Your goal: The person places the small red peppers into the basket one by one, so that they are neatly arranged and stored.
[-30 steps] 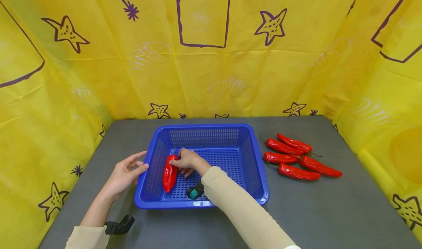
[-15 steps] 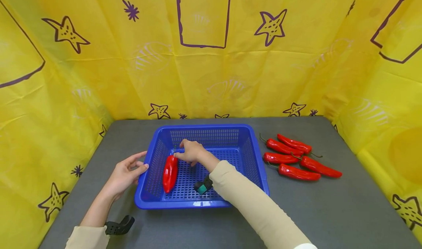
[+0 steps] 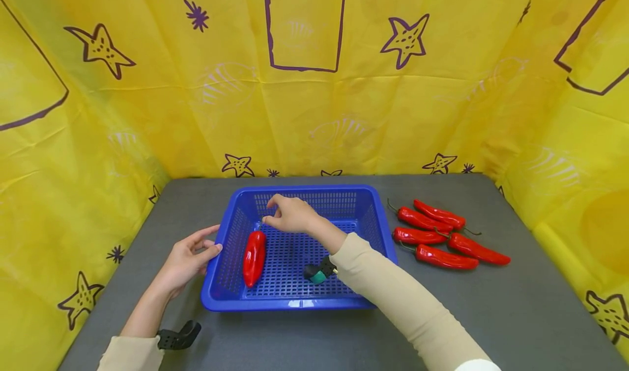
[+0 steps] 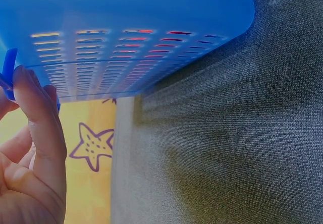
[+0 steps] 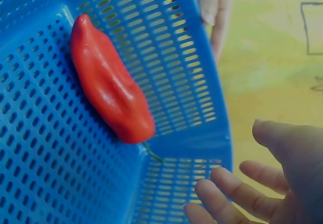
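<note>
A blue plastic basket (image 3: 302,304) with slotted walls sits on the table. My left hand (image 3: 185,261) pinches its left rim between thumb and fingers; in the left wrist view the fingertips (image 4: 26,82) are right at the rim. Inside, along the left wall, lies one red pepper (image 3: 254,259), its green stem toward the back corner in the right wrist view. My right hand (image 3: 295,216) is over the basket, above and behind the pepper, holding nothing. Its fingers (image 5: 237,186) are spread and loosely bent, apart from the pepper.
Several red peppers (image 3: 444,257) with green stems lie in a loose group on the grey table (image 3: 442,316), right of the basket. A yellow patterned cloth (image 3: 304,125) hangs around the back and sides. Each wrist wears a black camera mount (image 3: 179,335).
My right hand has let go of the pepper and risen away from it, up and to the right. The pepper and my left hand stay where they were.
</note>
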Demonstrator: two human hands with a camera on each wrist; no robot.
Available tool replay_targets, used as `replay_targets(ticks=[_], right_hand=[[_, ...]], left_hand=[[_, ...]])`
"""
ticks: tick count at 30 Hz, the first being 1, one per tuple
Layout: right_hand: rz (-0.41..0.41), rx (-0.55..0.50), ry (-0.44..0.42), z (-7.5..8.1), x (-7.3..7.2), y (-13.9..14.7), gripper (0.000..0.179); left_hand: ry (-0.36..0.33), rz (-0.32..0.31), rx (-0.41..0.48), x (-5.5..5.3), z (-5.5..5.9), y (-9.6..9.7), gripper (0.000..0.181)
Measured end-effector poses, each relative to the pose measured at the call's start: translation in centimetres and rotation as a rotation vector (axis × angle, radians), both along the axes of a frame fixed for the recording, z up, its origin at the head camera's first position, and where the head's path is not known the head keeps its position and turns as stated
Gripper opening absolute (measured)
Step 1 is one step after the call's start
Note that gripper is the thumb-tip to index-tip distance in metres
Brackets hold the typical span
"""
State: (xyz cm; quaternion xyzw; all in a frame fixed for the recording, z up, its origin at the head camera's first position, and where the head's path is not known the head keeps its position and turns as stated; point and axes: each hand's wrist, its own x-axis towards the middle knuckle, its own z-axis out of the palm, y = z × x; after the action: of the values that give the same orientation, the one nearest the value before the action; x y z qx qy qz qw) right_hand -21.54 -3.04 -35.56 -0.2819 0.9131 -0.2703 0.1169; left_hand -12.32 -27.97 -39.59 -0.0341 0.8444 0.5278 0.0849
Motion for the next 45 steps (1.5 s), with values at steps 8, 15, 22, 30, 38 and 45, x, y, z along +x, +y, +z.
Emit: replay_targets(ticks=[8, 15, 22, 30, 38, 45], right_hand=[[0.042, -0.027, 0.049, 1.5, 0.6, 1.5, 0.039], [0.037, -0.032, 0.102, 2.3, 0.7, 3.3, 0.038], [0.017, -0.071, 0.159, 2.9, 1.1, 6.0, 0.037], [0.008, -0.141, 0.172, 3.5, 1.5, 9.3, 0.037], [-0.039, -0.183, 0.166, 3.9, 2.0, 12.6, 0.037], [-0.082, -0.209, 0.213, 3.7, 2.3, 15.9, 0.038]], left_hand=[[0.004, -0.002, 0.002, -0.1, 0.0, 0.0, 0.062], [0.009, -0.005, -0.007, 0.0, 0.0, -0.1, 0.062], [0.009, 0.002, -0.014, 0.0, -0.2, 0.0, 0.061], [0.002, 0.014, -0.027, 0.1, -0.1, 0.0, 0.062], [0.003, 0.011, 0.007, 0.0, 0.1, 0.0, 0.060], [0.001, 0.010, 0.024, 0.0, 0.0, 0.0, 0.059]])
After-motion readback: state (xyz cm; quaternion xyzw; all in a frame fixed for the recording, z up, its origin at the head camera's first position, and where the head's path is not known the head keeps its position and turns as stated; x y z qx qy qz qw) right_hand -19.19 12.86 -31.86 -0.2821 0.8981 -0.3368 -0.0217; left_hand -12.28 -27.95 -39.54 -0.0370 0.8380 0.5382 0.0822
